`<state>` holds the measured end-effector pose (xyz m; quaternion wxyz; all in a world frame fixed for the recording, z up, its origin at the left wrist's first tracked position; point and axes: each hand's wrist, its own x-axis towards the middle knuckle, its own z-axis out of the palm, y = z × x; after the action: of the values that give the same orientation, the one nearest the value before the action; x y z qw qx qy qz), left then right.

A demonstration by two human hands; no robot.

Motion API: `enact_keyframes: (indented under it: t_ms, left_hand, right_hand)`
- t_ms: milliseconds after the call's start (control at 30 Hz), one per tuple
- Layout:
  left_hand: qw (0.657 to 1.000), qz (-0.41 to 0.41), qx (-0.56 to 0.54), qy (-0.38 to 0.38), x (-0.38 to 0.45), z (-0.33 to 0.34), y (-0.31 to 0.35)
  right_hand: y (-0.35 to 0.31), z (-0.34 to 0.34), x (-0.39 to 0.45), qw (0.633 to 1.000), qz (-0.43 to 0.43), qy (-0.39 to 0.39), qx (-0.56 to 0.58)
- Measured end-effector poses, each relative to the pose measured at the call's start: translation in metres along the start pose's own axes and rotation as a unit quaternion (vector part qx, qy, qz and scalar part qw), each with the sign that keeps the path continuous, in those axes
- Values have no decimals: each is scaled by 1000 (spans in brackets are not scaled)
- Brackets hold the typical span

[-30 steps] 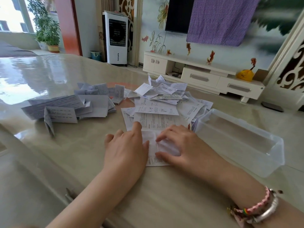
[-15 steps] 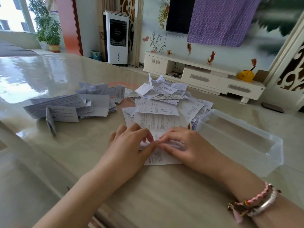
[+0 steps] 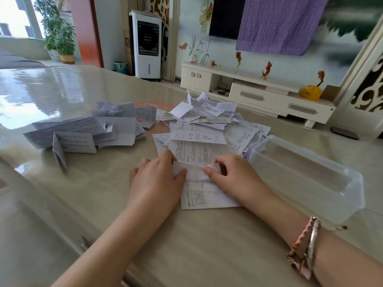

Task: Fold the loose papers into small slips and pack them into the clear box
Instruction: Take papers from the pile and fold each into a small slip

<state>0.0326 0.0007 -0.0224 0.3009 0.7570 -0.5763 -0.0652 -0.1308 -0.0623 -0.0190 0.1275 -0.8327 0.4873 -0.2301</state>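
A printed white paper (image 3: 205, 197) lies on the table in front of me, its far edge turned over toward me. My left hand (image 3: 157, 179) pinches the left end of that flap. My right hand (image 3: 232, 175) pinches the right end with thumb and fingertips. Behind it spreads a pile of loose unfolded papers (image 3: 209, 125). A heap of folded slips (image 3: 87, 133) sits to the left. The clear box (image 3: 310, 179) stands to the right, and nothing shows inside it.
The glossy beige table (image 3: 186, 245) reaches far to the left and back. Its near edge runs just under my forearms. A low white cabinet (image 3: 259, 94) and a white air cooler (image 3: 148, 44) stand beyond the table.
Both hands lifted from pressing flat on the paper and took hold of its far edge, then drew apart along the flap as it folded toward me.
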Motion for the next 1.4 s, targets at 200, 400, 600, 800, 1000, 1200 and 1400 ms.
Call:
enact_keyframes:
  t_ms: [200,400,600,800,1000,1200,1400]
  left_hand:
    - [999,0,35,6,-1,1,4]
    - [996,-3,86,-14,-3,0,6]
    - [993,-10,114,-29,0,0,9]
    - [990,-3,139,-25,6,0,11]
    - [995,14,102,-7,4,1,9]
    - [993,76,91,12,3,1,8]
    - [994,68,78,-43,2,2,5]
  right_hand:
    - [-4,1,0,998,14,-23,-50]
    - [-7,2,-2,995,20,-24,-94]
    - [-9,4,-2,992,25,-24,-122]
    - [-11,3,-1,990,33,-29,-136]
    - [-8,3,-4,988,-2,19,-156]
    - [-6,-4,-9,982,-163,10,-98]
    - [2,-10,-10,975,-186,-27,-118]
